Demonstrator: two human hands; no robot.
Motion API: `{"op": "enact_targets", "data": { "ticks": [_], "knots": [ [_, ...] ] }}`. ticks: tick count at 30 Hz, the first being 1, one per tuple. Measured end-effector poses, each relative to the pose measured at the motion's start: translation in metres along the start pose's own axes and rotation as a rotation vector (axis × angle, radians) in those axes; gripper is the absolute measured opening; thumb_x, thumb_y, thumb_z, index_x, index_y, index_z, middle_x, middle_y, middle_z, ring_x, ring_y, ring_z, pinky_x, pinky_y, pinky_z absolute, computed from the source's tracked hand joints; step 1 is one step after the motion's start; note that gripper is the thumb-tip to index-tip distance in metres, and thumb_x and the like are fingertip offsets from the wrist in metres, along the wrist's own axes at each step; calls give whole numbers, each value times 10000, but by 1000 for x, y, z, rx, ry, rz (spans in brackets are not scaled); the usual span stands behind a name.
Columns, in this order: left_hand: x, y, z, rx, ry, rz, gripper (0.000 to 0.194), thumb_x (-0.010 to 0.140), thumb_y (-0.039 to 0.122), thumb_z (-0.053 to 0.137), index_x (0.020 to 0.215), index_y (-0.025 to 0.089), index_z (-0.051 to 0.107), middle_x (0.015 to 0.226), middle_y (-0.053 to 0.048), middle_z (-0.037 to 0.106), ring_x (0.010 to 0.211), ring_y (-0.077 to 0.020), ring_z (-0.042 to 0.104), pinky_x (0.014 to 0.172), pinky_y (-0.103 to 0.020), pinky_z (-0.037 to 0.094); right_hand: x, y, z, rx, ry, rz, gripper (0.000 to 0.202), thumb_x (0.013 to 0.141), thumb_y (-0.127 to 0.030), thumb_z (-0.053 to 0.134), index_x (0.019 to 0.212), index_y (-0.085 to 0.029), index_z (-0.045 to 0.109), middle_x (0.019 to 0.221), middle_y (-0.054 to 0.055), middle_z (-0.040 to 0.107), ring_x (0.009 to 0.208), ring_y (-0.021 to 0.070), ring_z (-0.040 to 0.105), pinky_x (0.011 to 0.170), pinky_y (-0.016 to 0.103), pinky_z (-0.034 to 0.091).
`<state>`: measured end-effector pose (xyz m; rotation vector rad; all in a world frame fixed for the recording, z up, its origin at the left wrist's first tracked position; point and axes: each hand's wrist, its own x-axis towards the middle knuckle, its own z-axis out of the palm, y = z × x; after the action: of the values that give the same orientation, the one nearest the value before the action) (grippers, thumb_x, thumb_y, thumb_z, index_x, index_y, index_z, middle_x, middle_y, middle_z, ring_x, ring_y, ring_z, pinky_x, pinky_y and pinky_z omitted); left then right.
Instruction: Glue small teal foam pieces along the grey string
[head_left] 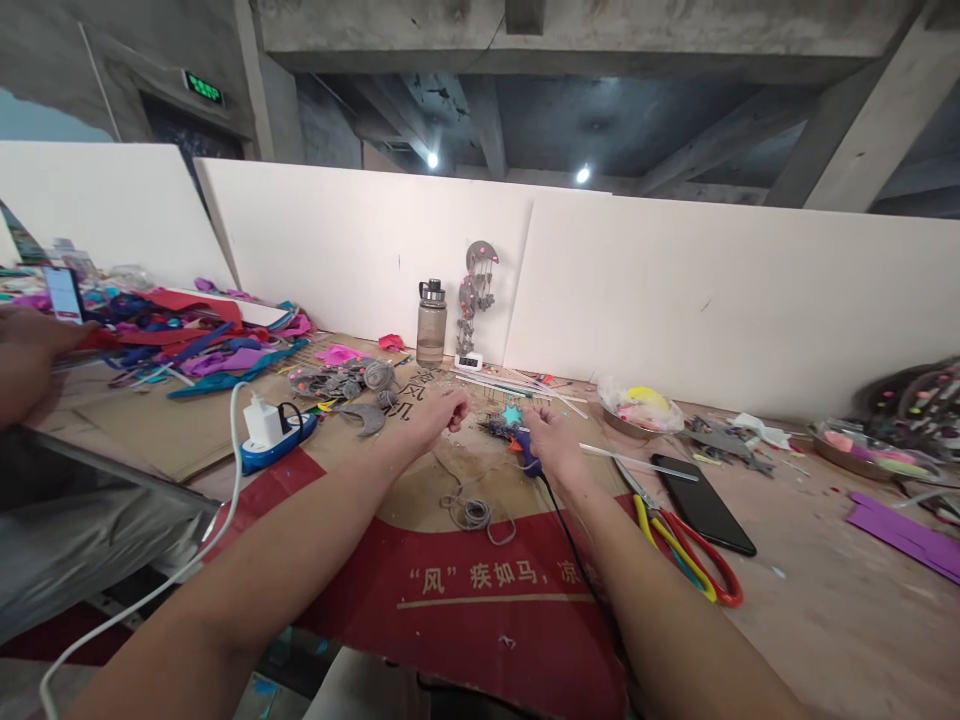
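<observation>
Left hand [448,408] and right hand [553,440] are showing bent fingers (grip: can't tell); teal star [511,414] is looking light, probably flimsy, suiting an edge pinch.

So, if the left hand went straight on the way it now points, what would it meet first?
Probably the thin white sticks lying just ahead of the left hand. Its height above them is unclear in this single view, so it might pass over them.
</observation>
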<state>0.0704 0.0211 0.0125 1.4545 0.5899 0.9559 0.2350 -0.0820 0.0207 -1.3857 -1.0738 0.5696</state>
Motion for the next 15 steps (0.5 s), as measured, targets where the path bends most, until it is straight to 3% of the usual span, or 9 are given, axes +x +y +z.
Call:
{"op": "enact_targets", "data": {
  "ticks": [9, 15],
  "knots": [
    [2, -3, 0, 69, 144, -7, 412, 807, 433, 563, 540, 186, 370, 455, 77, 336, 361, -30, 241, 383, -195, 183, 0, -5, 2, 252, 47, 163, 311, 725, -362, 629, 590, -233, 381, 407, -105, 304, 358, 53, 218, 341, 197, 152],
    [8, -9, -8, 15, 295, 69, 191, 794, 344, 538, 739, 161, 537, 628, 22, 535, 431, -50, 382, 393, -179, 277, 2, -9, -3, 287, 80, 183, 348, 737, -357, 604, 595, -247, 306, 408, -126, 235, 355, 45, 188, 337, 184, 162]
  ]
}}
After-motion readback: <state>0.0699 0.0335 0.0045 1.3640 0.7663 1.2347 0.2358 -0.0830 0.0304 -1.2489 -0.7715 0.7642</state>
